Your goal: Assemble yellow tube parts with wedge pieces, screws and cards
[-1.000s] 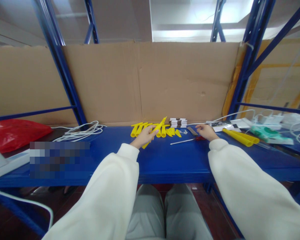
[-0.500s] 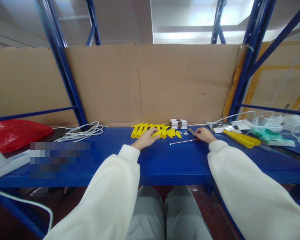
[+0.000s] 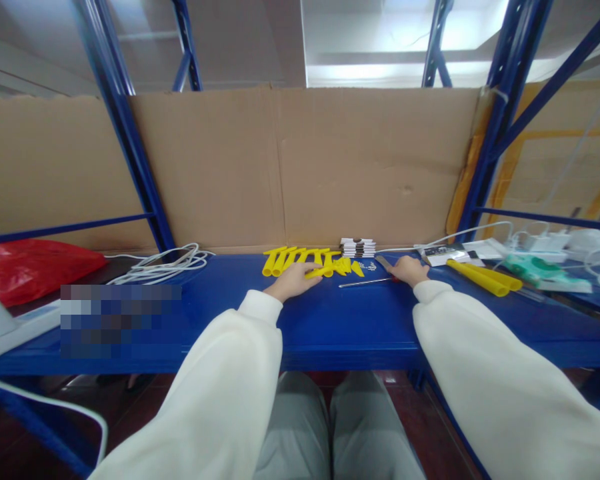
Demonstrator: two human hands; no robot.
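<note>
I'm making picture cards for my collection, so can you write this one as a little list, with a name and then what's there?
Left hand: grip closed on a yellow piece
Right hand: at the long-shafted tool; whether it holds it is unclear
Row behind left hand: yellow tubes
Near the cardboard: white stack
Far right: two more yellow tubes
Far left: red plastic
Surface: blue table

A row of tubes lay on the bench, before the cardboard. To its right were wedges, with a stack behind them and a screwdriver in front.
</note>
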